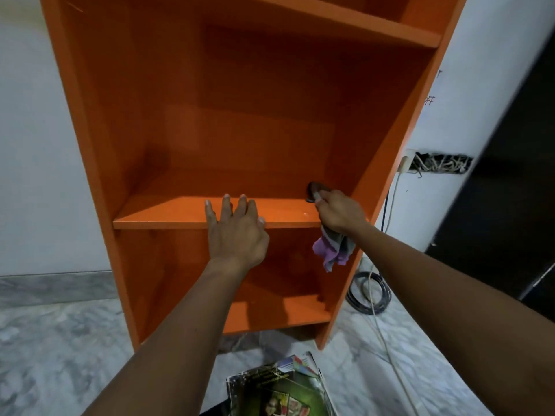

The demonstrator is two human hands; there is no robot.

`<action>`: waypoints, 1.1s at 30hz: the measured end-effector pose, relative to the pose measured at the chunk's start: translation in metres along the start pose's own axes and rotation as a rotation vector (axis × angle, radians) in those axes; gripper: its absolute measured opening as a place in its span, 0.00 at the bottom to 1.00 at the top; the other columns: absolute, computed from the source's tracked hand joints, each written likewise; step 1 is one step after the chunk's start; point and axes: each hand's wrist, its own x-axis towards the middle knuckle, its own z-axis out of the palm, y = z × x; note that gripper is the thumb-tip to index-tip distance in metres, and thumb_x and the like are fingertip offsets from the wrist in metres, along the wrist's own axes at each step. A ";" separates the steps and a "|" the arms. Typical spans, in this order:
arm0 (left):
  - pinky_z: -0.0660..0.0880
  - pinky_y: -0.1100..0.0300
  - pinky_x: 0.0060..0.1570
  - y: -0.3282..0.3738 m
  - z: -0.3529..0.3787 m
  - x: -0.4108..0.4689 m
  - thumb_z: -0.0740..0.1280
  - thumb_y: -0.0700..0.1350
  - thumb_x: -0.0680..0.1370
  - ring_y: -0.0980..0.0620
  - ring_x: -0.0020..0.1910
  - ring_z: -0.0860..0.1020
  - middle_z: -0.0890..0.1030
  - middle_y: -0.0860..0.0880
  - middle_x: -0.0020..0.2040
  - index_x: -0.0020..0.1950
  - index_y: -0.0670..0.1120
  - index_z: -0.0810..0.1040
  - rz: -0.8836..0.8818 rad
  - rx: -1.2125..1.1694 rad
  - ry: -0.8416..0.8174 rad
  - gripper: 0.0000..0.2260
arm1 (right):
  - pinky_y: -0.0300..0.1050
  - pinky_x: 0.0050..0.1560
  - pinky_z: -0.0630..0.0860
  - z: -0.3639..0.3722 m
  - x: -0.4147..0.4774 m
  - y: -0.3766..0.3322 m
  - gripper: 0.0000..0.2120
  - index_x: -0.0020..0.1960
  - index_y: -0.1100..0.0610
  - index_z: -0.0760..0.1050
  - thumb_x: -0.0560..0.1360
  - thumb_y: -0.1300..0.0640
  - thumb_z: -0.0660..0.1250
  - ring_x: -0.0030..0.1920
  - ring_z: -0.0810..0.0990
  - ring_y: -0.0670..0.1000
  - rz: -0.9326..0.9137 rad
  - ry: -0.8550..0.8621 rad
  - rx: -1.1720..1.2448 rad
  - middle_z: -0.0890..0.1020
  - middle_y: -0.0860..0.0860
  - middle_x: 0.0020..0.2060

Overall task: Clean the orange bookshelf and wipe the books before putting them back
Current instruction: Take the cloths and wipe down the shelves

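The orange bookshelf (168,94) stands in front of me with no books on its shelves. My left hand (237,232) lies flat with fingers spread on the front edge of the middle shelf (168,214). My right hand (339,211) is at the right end of that shelf, shut on a purple and grey cloth (333,250) that hangs below the shelf edge. Its fingertips also touch a small dark object (313,189) near the right wall. A stack of books (279,388) with a green cover on top lies on the floor below me.
White and black cables (371,292) coil on the marble floor right of the shelf. An open wall socket (438,165) with loose wires sits on the white wall. A dark door (510,187) is at far right.
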 end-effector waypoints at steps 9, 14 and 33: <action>0.34 0.51 0.77 -0.005 -0.010 0.004 0.50 0.50 0.87 0.53 0.82 0.47 0.52 0.50 0.83 0.83 0.46 0.52 -0.121 -0.656 0.089 0.24 | 0.51 0.67 0.68 0.028 -0.040 -0.075 0.19 0.74 0.53 0.71 0.85 0.55 0.57 0.71 0.71 0.57 -0.353 0.058 0.165 0.74 0.54 0.72; 0.45 0.53 0.79 -0.012 -0.030 -0.004 0.51 0.49 0.87 0.53 0.82 0.48 0.53 0.50 0.83 0.83 0.47 0.54 -0.173 -0.870 0.105 0.23 | 0.55 0.60 0.73 0.042 -0.064 -0.097 0.17 0.71 0.56 0.75 0.84 0.58 0.58 0.65 0.75 0.58 -0.487 0.101 0.298 0.76 0.54 0.68; 0.49 0.42 0.76 -0.070 -0.027 0.019 0.54 0.51 0.85 0.39 0.79 0.58 0.70 0.46 0.76 0.78 0.45 0.64 -0.361 -0.192 0.213 0.23 | 0.49 0.52 0.78 0.044 0.132 -0.087 0.13 0.64 0.58 0.75 0.82 0.53 0.65 0.56 0.82 0.60 0.067 -0.022 0.320 0.82 0.56 0.60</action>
